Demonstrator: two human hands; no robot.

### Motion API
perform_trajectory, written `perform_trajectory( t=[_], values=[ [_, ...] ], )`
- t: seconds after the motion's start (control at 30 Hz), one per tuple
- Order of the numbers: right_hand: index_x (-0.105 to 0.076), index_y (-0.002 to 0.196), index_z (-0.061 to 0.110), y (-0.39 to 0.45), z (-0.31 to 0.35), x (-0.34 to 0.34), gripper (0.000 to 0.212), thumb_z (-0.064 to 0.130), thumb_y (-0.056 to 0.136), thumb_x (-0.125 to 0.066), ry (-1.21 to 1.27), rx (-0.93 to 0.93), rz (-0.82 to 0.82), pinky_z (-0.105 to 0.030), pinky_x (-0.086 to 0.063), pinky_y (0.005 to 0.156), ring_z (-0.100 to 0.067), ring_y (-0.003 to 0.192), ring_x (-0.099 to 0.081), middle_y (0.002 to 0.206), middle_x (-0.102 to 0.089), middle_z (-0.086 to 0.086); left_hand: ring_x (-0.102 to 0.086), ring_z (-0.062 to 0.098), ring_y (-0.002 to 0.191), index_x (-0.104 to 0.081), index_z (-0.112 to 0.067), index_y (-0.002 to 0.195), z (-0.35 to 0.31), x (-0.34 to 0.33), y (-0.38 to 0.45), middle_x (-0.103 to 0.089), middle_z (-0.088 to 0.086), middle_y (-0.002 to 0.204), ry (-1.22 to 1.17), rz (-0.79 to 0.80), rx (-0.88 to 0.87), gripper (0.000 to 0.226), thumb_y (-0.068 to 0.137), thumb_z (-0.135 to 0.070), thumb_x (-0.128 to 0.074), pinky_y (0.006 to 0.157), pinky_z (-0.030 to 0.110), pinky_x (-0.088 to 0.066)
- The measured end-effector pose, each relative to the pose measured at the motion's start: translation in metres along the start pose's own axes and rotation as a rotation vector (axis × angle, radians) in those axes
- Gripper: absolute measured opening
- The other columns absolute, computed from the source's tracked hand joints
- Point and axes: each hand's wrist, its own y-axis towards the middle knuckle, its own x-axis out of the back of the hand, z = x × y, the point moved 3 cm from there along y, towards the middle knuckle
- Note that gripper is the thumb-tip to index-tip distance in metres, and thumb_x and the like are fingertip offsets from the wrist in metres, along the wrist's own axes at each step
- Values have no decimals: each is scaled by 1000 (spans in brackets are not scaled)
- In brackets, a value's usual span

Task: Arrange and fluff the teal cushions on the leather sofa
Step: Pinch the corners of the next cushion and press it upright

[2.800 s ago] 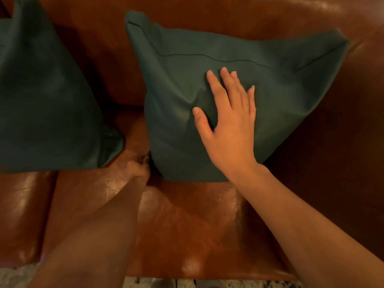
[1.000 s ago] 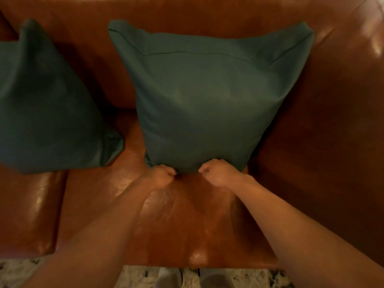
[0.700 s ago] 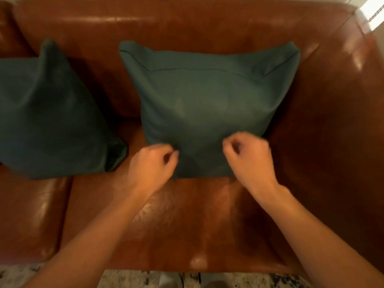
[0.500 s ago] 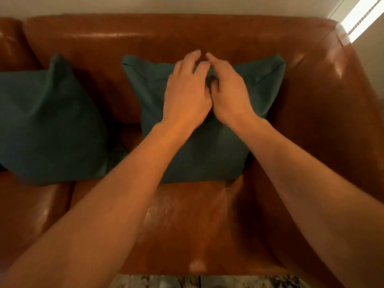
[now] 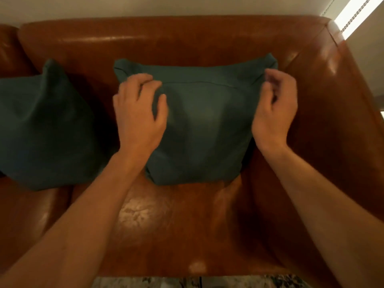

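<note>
Head view: a teal cushion (image 5: 203, 129) leans against the backrest of the leather sofa (image 5: 187, 225), near its right arm. The left hand (image 5: 138, 113) grasps its upper left area with curled fingers; the right hand (image 5: 274, 109) pinches its upper right corner. A second teal cushion (image 5: 43, 125) sits to the left.

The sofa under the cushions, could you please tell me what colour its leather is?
The sofa is glossy reddish-brown leather, seen best in the head view.

Sofa (image 5: 187, 225): glossy brown leather, worn patch. Cushions (image 5: 203, 125): matt teal cloth.
</note>
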Motion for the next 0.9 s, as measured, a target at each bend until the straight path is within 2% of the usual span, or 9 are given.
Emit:
perform_trajectory(
  t=[0.1, 0.17, 0.37, 0.47, 0.6, 0.67, 0.77, 0.83, 0.9],
  values=[
    [-60, 109, 21, -37, -57, 5, 21, 21, 97, -42, 218, -636, -271, -32, -49, 92, -14, 100, -62, 111, -64, -2, -52, 31, 103, -58, -3, 106, 25, 10, -44, -52, 12, 108, -203, -259, 249, 19, 92, -13, -51, 91, 39, -42],
    [-58, 115, 23, -63, -93, -1, 25, 25, 100, -38, 276, -981, -209, -34, -47, 95, -14, 102, -58, 120, -61, -2, -52, 28, 100, -56, -3, 108, 58, -5, -73, -48, 8, 106, -341, -306, 623, 22, 92, -14, -47, 90, 31, -42],
    [-34, 149, 27, -76, -120, -13, 62, 58, 96, -40, 244, -1204, 300, -47, -28, 112, -23, 141, -33, 153, -37, 3, -62, 22, 113, -62, -27, 124, 148, -106, -147, -63, 0, 129, -904, 305, 1484, 87, 58, -84, -60, 99, 45, -47],
    [-41, 144, 33, -65, -128, -24, 60, 64, 93, -38, 304, -1215, 429, -53, -26, 114, -20, 139, -34, 150, -39, 9, -59, 33, 118, -60, -33, 127, 112, -110, -131, -59, 0, 135, -963, 460, 1568, 84, 61, -85, -52, 102, 49, -45],
    [-52, 127, 34, -63, -130, -24, 41, 57, 97, -36, 369, -1215, 461, -52, -29, 111, -14, 123, -44, 130, -50, 12, -55, 30, 122, -63, -25, 124, 93, -117, -123, -62, 3, 131, -933, 352, 1577, 67, 81, -73, -46, 101, 43, -44],
    [-50, 136, 33, -61, -133, -22, 52, 60, 93, -40, 385, -1202, 452, -53, -28, 112, -16, 131, -41, 142, -47, 12, -66, 25, 90, -72, -25, 103, 94, -119, -124, -72, 1, 100, -929, 332, 1570, 60, 77, -74, -49, 77, 34, -52],
    [-46, 141, 36, -53, -139, -12, 62, 66, 86, -44, 372, -1190, 395, -56, -25, 114, -17, 136, -39, 147, -45, 11, -50, 11, 47, -63, -27, 66, 83, -122, -122, -58, -8, 56, -918, 364, 1581, 51, 78, -75, -49, 45, 19, -34],
    [-44, 142, 37, -53, -144, -3, 59, 64, 89, -42, 356, -1193, 391, -55, -24, 114, -17, 136, -38, 148, -44, 11, -68, 16, 65, -69, -25, 87, 70, -127, -119, -71, -5, 80, -917, 390, 1560, 47, 89, -66, -44, 49, 20, -44],
    [-44, 142, 39, -56, -150, 2, 58, 63, 89, -39, 352, -1201, 385, -57, -24, 114, -19, 138, -37, 148, -44, 12, -60, 27, 116, -64, -17, 122, 55, -128, -116, -64, 5, 127, -937, 400, 1573, 57, 93, -60, -41, 83, 34, -53]
  ],
)
